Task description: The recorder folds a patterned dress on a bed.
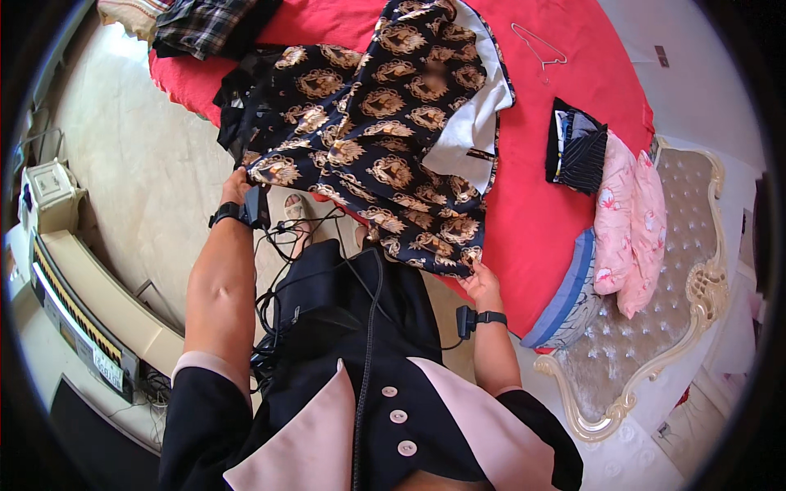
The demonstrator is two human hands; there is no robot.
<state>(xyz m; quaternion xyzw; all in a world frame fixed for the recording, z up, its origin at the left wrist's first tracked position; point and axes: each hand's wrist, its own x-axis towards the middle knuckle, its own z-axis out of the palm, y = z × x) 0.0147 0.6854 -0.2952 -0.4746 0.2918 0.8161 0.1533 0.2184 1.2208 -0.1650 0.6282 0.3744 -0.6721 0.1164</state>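
A black garment [385,147] with a gold medallion print is spread over the near side of a red-covered bed [524,245]. Part of it is turned back at the right, baring a white inner side. My left hand [236,186] is closed on the garment's near left edge, beside a dark, sheer-looking part. With thumb and fingers, my right hand [481,285] pinches the near right corner. Between my hands the near edge hangs past the bed's side. Whether it is a dress or a robe I cannot tell.
A wire hanger [540,51] lies on the bed's far right, near folded dark clothes [577,147]. Pink pillows [626,225] and a blue pillow [569,295] rest against the tufted headboard [663,262]. Plaid clothes [201,29] sit at the far left. Black cables [278,278] hang before me.
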